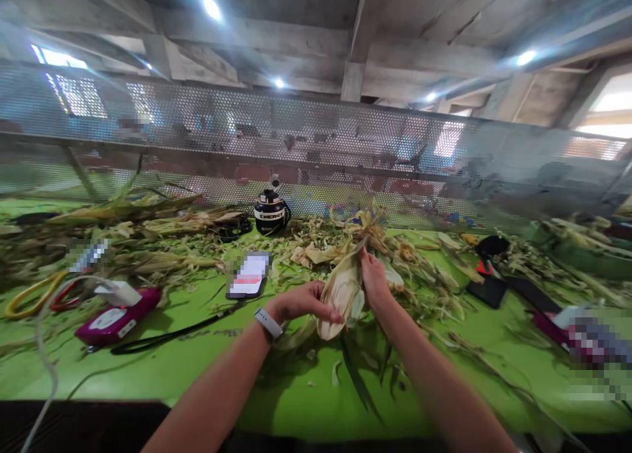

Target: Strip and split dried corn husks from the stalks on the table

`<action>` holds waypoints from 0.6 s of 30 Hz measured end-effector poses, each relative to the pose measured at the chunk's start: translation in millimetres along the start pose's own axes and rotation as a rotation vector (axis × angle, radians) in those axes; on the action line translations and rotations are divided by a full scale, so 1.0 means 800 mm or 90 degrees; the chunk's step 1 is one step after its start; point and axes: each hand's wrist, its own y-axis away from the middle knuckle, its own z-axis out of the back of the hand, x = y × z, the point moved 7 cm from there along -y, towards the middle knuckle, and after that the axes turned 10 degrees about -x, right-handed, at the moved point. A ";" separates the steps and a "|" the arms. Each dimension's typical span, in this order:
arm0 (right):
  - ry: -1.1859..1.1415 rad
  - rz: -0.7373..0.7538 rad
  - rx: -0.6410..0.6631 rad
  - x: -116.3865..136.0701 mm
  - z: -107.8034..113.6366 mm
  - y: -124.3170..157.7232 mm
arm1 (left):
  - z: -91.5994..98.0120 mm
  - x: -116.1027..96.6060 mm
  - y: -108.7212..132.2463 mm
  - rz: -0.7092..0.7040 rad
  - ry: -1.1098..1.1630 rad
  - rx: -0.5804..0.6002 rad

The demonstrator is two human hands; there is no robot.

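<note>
Straw-yellow corn husk sits between your hands, over the front middle of the green surface. Your left hand, with a white band at the wrist, has its fingers closed on the lower part, thumb across the front. Your right hand holds the upper end, its fingers pinched narrow on the husk. Loose shreds lie just behind and spread to both sides. To your left rests a phone; a black strap lies between it and a purple power strip with a white plug. Farther back, a black jar marked ENERGY stands before a perforated metal screen.
</note>
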 end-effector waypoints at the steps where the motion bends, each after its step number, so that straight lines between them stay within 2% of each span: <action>1: 0.004 0.009 -0.009 0.003 0.002 0.000 | 0.001 -0.001 -0.001 -0.005 -0.009 -0.014; 2: 0.012 0.018 -0.015 0.006 0.004 0.002 | 0.003 -0.003 -0.002 -0.015 -0.012 -0.041; 5: 0.081 0.050 0.016 0.010 -0.002 0.010 | 0.021 -0.013 -0.007 -0.092 0.049 -0.200; 8: 0.195 0.157 0.086 0.014 -0.016 0.018 | 0.027 -0.013 -0.011 -0.119 0.061 -0.241; 11: 0.233 0.253 0.109 0.017 -0.020 0.017 | 0.041 -0.011 -0.015 -0.123 0.065 -0.284; 15: 0.199 0.195 0.165 0.009 -0.021 0.010 | 0.063 -0.019 -0.014 -0.187 0.082 -0.382; 18: 0.175 0.169 0.170 0.011 -0.018 0.010 | 0.064 -0.022 -0.016 -0.212 0.085 -0.374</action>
